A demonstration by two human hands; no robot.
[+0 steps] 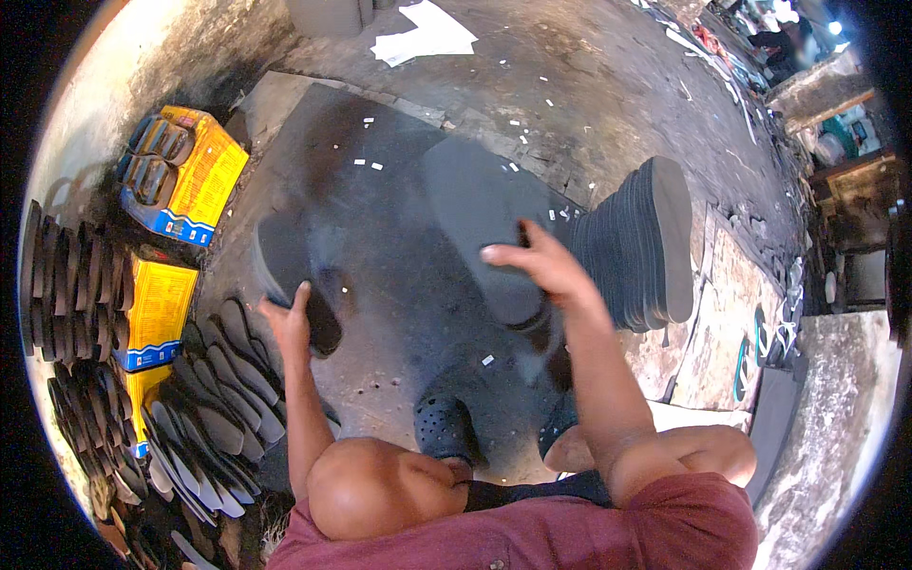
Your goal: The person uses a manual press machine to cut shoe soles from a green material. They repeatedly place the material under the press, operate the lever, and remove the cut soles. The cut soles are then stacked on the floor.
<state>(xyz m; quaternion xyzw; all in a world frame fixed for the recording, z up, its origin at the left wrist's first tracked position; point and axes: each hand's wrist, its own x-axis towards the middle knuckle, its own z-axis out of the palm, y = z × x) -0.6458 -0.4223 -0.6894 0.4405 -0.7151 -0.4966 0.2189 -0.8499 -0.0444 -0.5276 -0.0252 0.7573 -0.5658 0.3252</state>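
My left hand [288,321] is closed on the edge of a dark shoe sole [296,271], its thumb on top. In my right hand [549,264] is a larger dark grey sole [475,204], gripped near its lower end with the thumb across its face. Motion blurs both soles somewhat. Just right of my right hand, a long row of matching grey soles [627,252] stands packed together on edge. Beneath my hands lies a dark sheet [389,228] with small white tags on it.
Loose soles [223,380] lie fanned at the left, near brown sole stacks [76,285]. Yellow and blue boxes [204,176] stand by the left wall, sandals [157,157] on one. White paper [423,33] lies at the far side. My clogs [445,423] are close below.
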